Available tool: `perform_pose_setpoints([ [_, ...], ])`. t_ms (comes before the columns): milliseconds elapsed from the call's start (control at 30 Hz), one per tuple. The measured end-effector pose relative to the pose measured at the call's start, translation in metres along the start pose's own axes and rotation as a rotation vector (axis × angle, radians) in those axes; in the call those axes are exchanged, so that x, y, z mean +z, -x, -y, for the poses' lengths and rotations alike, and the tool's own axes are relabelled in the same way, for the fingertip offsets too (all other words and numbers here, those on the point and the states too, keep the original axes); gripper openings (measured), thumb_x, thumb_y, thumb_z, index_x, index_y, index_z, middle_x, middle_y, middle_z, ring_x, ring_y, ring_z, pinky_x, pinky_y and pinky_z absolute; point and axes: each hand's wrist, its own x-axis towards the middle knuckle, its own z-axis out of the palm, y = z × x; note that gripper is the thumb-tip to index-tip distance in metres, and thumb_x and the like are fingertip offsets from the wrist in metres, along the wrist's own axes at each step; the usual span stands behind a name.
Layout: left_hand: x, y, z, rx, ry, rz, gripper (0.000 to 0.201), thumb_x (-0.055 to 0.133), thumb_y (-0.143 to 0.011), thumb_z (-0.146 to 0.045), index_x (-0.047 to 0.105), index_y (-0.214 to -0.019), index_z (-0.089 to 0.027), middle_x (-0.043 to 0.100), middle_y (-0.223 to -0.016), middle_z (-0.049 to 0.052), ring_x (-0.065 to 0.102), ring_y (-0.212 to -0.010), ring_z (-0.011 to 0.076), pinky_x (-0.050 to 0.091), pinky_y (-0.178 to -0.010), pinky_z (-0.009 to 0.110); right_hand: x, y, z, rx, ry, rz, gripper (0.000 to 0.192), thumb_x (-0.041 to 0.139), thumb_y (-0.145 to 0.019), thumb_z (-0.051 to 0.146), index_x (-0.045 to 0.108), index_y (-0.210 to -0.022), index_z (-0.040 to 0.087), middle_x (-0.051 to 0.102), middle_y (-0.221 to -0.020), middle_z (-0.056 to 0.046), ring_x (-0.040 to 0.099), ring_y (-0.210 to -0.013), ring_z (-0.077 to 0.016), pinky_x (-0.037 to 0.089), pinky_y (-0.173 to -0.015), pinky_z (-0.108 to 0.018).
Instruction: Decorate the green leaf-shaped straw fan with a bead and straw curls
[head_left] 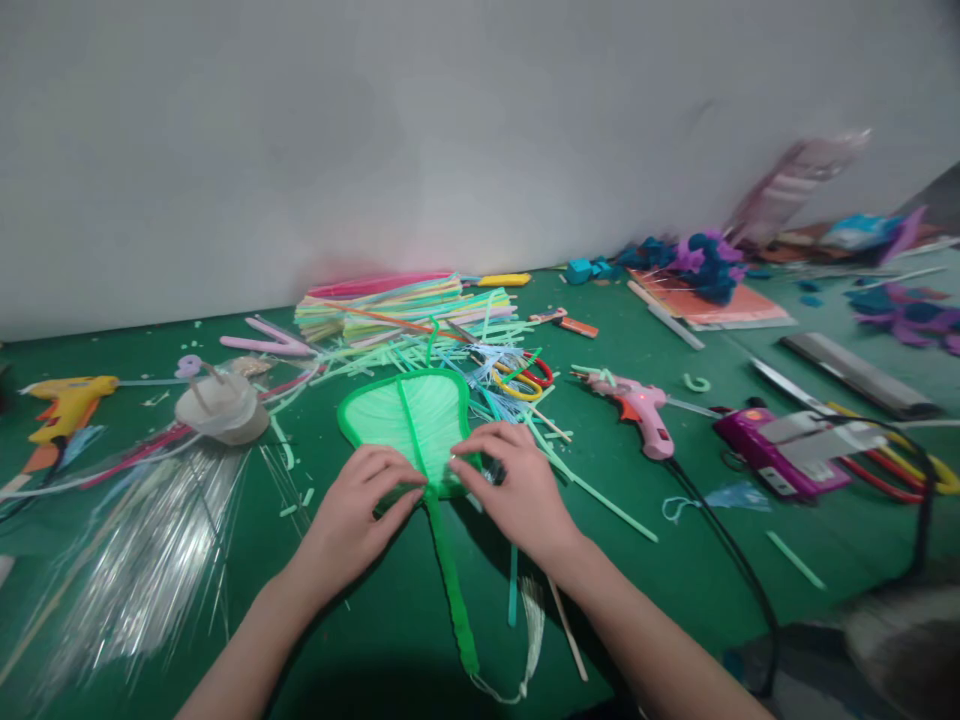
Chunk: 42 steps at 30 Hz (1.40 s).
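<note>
A green hand fan [442, 410] lies on the dark green table, its wrapped handle [450, 590] pointing toward me. A white tassel [532, 630] hangs off the handle's end by a thin cord. My left hand [364, 510] is closed, thumb and fingers pinching the fan where the handle meets the leaf-like face. Over the fan's lower right edge, my right hand [514, 490] is closed with thumb and fingertips together. Whatever is between those fingertips is too small to make out.
Behind the fan lie a pile of pastel strips [397, 310] and red-and-yellow scissors [525, 378]. A pink glue gun [637, 405] with a black cable and a purple box [780, 460] stand right. At left are a yellow glue gun [71, 405] and clear fibres [157, 550].
</note>
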Motion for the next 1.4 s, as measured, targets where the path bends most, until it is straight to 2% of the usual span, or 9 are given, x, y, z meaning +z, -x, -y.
perform_pose_setpoints([
  [100, 0.003, -0.001, -0.002, 0.018, 0.011, 0.032, 0.014, 0.054, -0.094, -0.026, 0.066, -0.101, -0.025, 0.067, -0.099, 0.006, 0.056, -0.104, 0.0216, 0.047, -0.092, 0.039, -0.008, -0.003, -0.004, 0.061, -0.014, -0.071, 0.007, 0.069, -0.084, 0.024, 0.072, -0.090, 0.024, 0.065, -0.097, -0.004, 0.057, -0.099, -0.0226, 0.044, -0.089, -0.039],
  [333, 0.005, 0.000, 0.000, 0.038, 0.001, 0.034, 0.017, 0.056, -0.093, -0.023, 0.068, -0.105, -0.026, 0.067, -0.101, 0.005, 0.054, -0.107, 0.0210, 0.046, -0.094, 0.038, -0.007, -0.001, -0.003, 0.048, -0.027, -0.047, 0.008, 0.068, -0.084, 0.025, 0.073, -0.090, 0.026, 0.066, -0.096, -0.004, 0.058, -0.098, -0.0228, 0.045, -0.087, -0.039],
  [467, 0.002, 0.001, -0.002, -0.012, 0.026, 0.031, 0.022, 0.057, -0.092, -0.024, 0.066, -0.112, -0.027, 0.067, -0.106, 0.005, 0.054, -0.110, 0.0214, 0.047, -0.095, 0.039, -0.009, -0.002, -0.002, 0.056, -0.027, -0.056, 0.008, 0.068, -0.084, 0.026, 0.073, -0.090, 0.025, 0.066, -0.096, -0.004, 0.058, -0.098, -0.0229, 0.045, -0.088, -0.039],
  [567, -0.003, 0.002, 0.000, -0.057, 0.013, -0.044, 0.026, 0.055, -0.092, -0.021, 0.064, -0.115, -0.026, 0.068, -0.108, 0.004, 0.054, -0.112, 0.0216, 0.047, -0.096, 0.039, -0.012, -0.004, -0.004, 0.060, 0.003, -0.085, 0.008, 0.067, -0.084, 0.026, 0.073, -0.090, 0.024, 0.066, -0.095, -0.005, 0.058, -0.097, -0.0236, 0.045, -0.087, -0.040],
  [700, -0.011, 0.004, 0.009, -0.145, -0.078, -0.274, 0.020, 0.054, -0.092, -0.021, 0.068, -0.105, -0.022, 0.070, -0.102, 0.006, 0.059, -0.106, 0.0214, 0.047, -0.094, 0.038, -0.017, -0.007, -0.012, 0.062, 0.167, -0.159, 0.008, 0.067, -0.084, 0.028, 0.071, -0.083, 0.021, 0.065, -0.093, -0.007, 0.053, -0.095, -0.0266, 0.043, -0.086, -0.042],
  [767, -0.013, 0.005, 0.013, -0.181, -0.132, -0.342, 0.019, 0.054, -0.092, -0.022, 0.070, -0.102, -0.019, 0.070, -0.101, 0.007, 0.060, -0.104, 0.0215, 0.048, -0.093, 0.037, -0.018, -0.008, -0.016, 0.070, 0.227, -0.162, 0.013, 0.066, -0.085, 0.031, 0.070, -0.080, 0.020, 0.064, -0.093, -0.008, 0.051, -0.094, -0.0276, 0.042, -0.084, -0.042],
  [1067, -0.016, 0.004, 0.013, -0.203, -0.185, -0.443, 0.021, 0.054, -0.092, -0.026, 0.070, -0.103, -0.018, 0.071, -0.100, 0.007, 0.062, -0.100, 0.0215, 0.047, -0.092, 0.036, -0.016, -0.007, -0.017, 0.059, 0.220, -0.063, 0.004, 0.068, -0.082, 0.023, 0.071, -0.084, 0.021, 0.064, -0.096, -0.007, 0.052, -0.098, -0.0274, 0.040, -0.088, -0.042],
  [1300, -0.018, 0.006, 0.012, -0.287, -0.219, -0.627, 0.024, 0.049, -0.094, -0.023, 0.067, -0.109, -0.017, 0.069, -0.107, 0.008, 0.059, -0.104, 0.0229, 0.044, -0.095, 0.039, -0.014, -0.005, -0.013, 0.019, 0.150, -0.017, 0.008, 0.070, -0.078, 0.019, 0.070, -0.086, 0.022, 0.065, -0.098, -0.006, 0.055, -0.099, -0.0262, 0.041, -0.091, -0.043],
  [1400, -0.012, 0.005, 0.010, -0.230, -0.109, -0.520, 0.019, 0.057, -0.091, -0.029, 0.069, -0.104, -0.021, 0.069, -0.103, 0.006, 0.058, -0.104, 0.0215, 0.044, -0.095, 0.037, -0.012, -0.002, -0.008, 0.021, 0.082, 0.014, 0.009, 0.070, -0.079, 0.018, 0.069, -0.086, 0.023, 0.067, -0.093, -0.004, 0.058, -0.094, -0.0239, 0.045, -0.084, -0.039],
])
